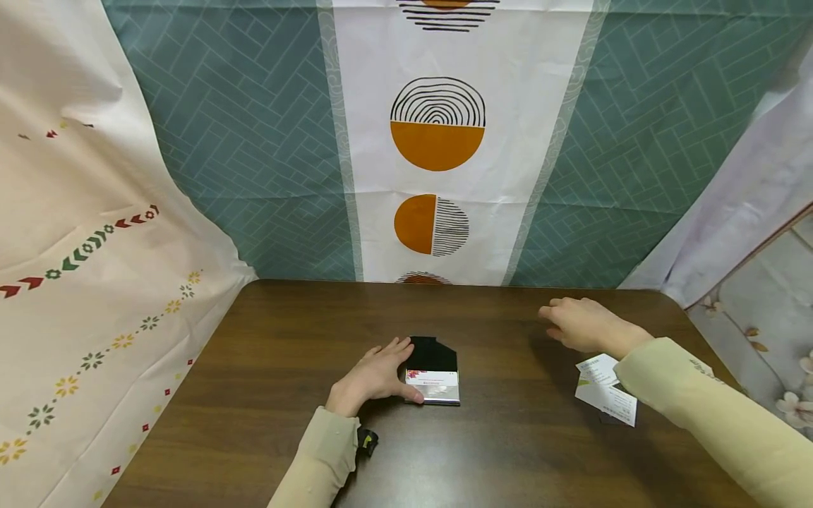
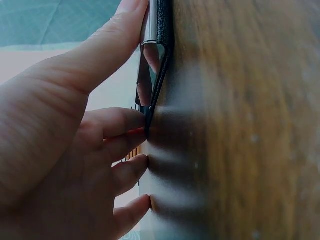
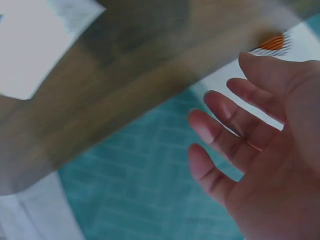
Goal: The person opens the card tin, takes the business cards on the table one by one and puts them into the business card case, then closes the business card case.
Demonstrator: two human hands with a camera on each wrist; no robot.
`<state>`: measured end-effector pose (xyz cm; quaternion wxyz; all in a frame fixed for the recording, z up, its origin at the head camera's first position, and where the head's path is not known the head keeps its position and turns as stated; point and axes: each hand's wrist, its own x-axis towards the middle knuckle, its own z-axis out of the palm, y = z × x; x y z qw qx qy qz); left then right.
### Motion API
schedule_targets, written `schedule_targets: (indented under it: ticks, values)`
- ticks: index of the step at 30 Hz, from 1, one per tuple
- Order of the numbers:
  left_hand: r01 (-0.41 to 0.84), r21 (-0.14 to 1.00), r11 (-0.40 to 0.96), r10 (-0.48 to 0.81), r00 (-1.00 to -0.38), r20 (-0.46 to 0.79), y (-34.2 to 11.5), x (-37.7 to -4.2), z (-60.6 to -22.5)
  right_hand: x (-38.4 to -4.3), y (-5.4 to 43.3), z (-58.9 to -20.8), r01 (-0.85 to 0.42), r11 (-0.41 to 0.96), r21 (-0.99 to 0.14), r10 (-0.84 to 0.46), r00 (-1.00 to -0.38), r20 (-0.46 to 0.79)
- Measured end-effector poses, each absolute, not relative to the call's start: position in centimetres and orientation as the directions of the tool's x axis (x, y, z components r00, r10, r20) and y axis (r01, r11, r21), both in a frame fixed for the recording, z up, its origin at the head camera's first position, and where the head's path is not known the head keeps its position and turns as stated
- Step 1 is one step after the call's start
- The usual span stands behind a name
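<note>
An opened black business card case (image 1: pixel 433 354) lies on the table, with a metal holder and a white card with red print (image 1: pixel 431 377) in its near half. At the case's left side is my left hand (image 1: pixel 375 377); its thumb (image 2: pixel 107 52) rests on the holder's edge and the fingertips touch down along the lid's edge and the table. My right hand (image 1: pixel 587 326) hovers over the right part of the table, holding nothing, fingers loosely bent. Just nearer than it, several white business cards (image 1: pixel 606 395) lie overlapping, partly covered by the right sleeve.
The brown wooden table (image 1: pixel 286 339) ends at a patterned cloth (image 1: pixel 438 141) hung behind it. Cloths also hang at the left (image 1: pixel 95 317) and right. A black strap (image 1: pixel 366 441) is on the left wrist.
</note>
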<state>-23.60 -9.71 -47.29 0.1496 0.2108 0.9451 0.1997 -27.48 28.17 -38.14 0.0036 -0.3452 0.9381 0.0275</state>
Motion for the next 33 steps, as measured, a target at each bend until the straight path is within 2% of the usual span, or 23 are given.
schedule_targets:
  ticks: [10,17,25,33]
  values:
    - [0.34,0.429,0.837,0.456,-0.867,-0.202,-9.7,-23.7,-47.4,-26.6,33.9,-40.8,-0.559,0.828,0.049,-0.546,-0.823,-0.157]
    - [0.335,0.437,0.835,0.454,-0.867,-0.203,-9.7,-23.5,-47.3,-26.2,36.9,-41.4,-0.511,0.86,0.007,-0.494,-0.835,-0.242]
    - [0.332,0.425,0.842,0.45,-0.867,-0.213,-9.7,-23.4,-47.2,-26.8,38.0,-42.4,-0.449,0.893,-0.023,-0.436,-0.852,-0.289]
    - [0.332,0.429,0.84,0.45,-0.869,-0.206,-9.7,-23.5,-47.2,-27.2,37.8,-42.7,-0.441,0.894,-0.082,-0.442,-0.838,-0.32]
